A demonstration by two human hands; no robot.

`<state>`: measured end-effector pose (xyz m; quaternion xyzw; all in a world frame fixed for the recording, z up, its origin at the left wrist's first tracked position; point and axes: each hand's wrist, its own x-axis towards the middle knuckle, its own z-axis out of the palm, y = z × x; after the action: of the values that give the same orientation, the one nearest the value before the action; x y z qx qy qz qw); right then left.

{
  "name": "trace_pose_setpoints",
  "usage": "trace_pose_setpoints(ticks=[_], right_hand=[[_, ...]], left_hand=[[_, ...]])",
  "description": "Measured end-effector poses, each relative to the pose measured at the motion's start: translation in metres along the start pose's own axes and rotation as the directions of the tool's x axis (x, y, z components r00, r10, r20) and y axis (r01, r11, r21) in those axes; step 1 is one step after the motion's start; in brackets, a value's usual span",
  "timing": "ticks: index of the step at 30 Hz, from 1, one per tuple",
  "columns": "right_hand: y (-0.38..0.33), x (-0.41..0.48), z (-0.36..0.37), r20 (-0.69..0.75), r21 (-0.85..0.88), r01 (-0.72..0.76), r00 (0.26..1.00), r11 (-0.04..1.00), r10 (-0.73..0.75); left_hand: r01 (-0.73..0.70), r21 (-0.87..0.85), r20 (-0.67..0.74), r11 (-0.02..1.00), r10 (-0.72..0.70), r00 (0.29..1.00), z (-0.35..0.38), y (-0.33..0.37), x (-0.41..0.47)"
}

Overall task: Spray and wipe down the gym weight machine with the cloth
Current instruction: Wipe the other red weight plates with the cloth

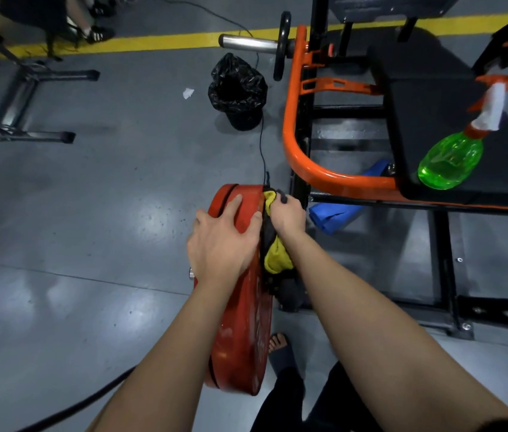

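Observation:
A red weight plate (243, 332) stands on edge on the machine's loading peg, seen from above. My left hand (221, 241) lies flat over its top rim, fingers wrapped on it. My right hand (288, 213) grips a yellow and black cloth (274, 257) and presses it against the plate's right face. The orange and black weight machine (296, 141) fills the right side. A green spray bottle (449, 160) with a white and orange trigger lies on the machine's black seat pad (427, 98).
A black bin with a bag liner (237, 90) stands on the grey floor ahead. A thin black cable (262, 145) runs from it to the plate. A blue pad (340, 213) lies under the frame. A metal rack (28, 104) is at the left; my foot (280, 347) is below.

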<state>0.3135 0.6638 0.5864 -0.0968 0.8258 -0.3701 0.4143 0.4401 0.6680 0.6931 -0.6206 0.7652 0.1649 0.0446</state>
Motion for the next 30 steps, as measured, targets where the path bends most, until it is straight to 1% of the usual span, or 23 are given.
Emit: trace_pose_setpoints(ticks=[1,4,6,8,10,12,15,17,19,20,23,25,27,30], right_hand=[[0.0,-0.012,-0.002,-0.025,0.018,0.035,0.999,0.999,-0.034],[0.014,-0.059,-0.007,-0.131,0.09,0.215,0.971,0.973,-0.202],[0.033,-0.092,-0.011,-0.157,0.138,0.321,0.941,0.937,-0.299],[0.043,-0.105,-0.012,-0.162,0.147,0.382,0.919,0.912,-0.359],[0.029,-0.084,-0.009,-0.163,0.062,0.363,0.923,0.93,-0.35],[0.009,-0.053,-0.004,-0.168,-0.045,0.245,0.954,0.968,-0.249],[-0.01,-0.018,-0.003,-0.103,-0.077,0.098,0.989,0.992,-0.106],[-0.008,-0.017,-0.004,-0.128,-0.043,0.074,0.989,0.996,-0.078],[-0.001,-0.035,-0.006,-0.172,-0.005,0.128,0.977,0.992,-0.127],[0.004,-0.046,-0.008,-0.161,-0.01,0.167,0.973,0.986,-0.167],[0.029,-0.072,-0.018,-0.04,-0.064,0.247,0.967,0.967,-0.25],[0.047,-0.088,-0.02,0.004,-0.065,0.341,0.94,0.938,-0.342],[0.061,-0.104,-0.02,-0.008,-0.091,0.433,0.9,0.897,-0.436],[0.077,-0.117,-0.017,-0.039,-0.201,0.471,0.872,0.859,-0.488]], left_hand=[[-0.004,-0.005,0.002,1.0,0.004,1.0,0.0,0.0,0.0],[-0.008,-0.022,0.005,1.0,0.008,1.0,-0.001,0.0,-0.001],[-0.007,-0.029,-0.005,1.0,0.007,1.0,-0.001,0.0,-0.003],[-0.013,-0.028,-0.025,1.0,0.013,1.0,-0.001,-0.001,-0.004],[-0.019,-0.023,-0.045,1.0,0.018,0.999,0.001,-0.002,-0.007],[-0.029,0.007,-0.048,1.0,0.029,0.998,0.005,-0.006,-0.009],[-0.03,-0.007,-0.055,1.0,0.03,0.998,0.005,-0.008,-0.014],[-0.032,-0.022,-0.072,0.999,0.03,0.997,0.005,-0.01,-0.019],[-0.04,-0.03,-0.079,0.999,0.037,0.996,0.005,-0.014,-0.026],[-0.045,-0.039,-0.085,0.998,0.042,0.996,0.004,-0.015,-0.028],[-0.057,-0.049,-0.097,0.997,0.052,0.994,0.005,-0.018,-0.033],[-0.064,-0.046,-0.097,0.997,0.059,0.994,0.004,-0.017,-0.033],[-0.07,-0.034,-0.086,0.997,0.067,0.994,0.002,-0.016,-0.031],[-0.082,0.005,-0.064,0.997,0.082,0.995,0.003,-0.018,-0.026]])
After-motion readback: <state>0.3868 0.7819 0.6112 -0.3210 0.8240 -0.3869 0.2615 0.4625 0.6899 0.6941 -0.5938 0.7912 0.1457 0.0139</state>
